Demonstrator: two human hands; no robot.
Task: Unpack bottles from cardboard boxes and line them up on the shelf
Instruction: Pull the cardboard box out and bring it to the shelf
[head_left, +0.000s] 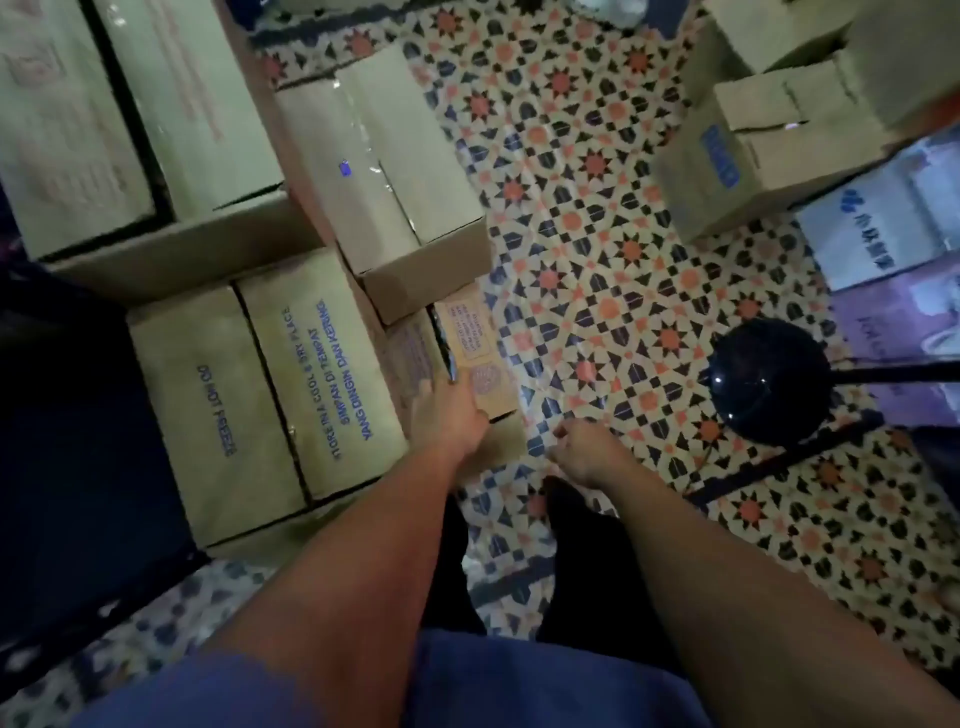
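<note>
Dim indoor light, purplish cast; motion blur throughout, box (270, 384) lettering smeared. Glare on floor tiles (597, 218) toward 1 o'clock. Edges bowed by wide-angle distortion.

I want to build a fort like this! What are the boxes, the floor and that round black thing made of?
The boxes look like plain brown cardboard: dull, with folded flaps and printed letters. One box has shiny clear tape along its seam. The floor looks like hard patterned tile, a bit glossy where light reflects. The round black thing is smooth and shiny, perhaps plastic or painted metal; I cannot tell which.
</note>
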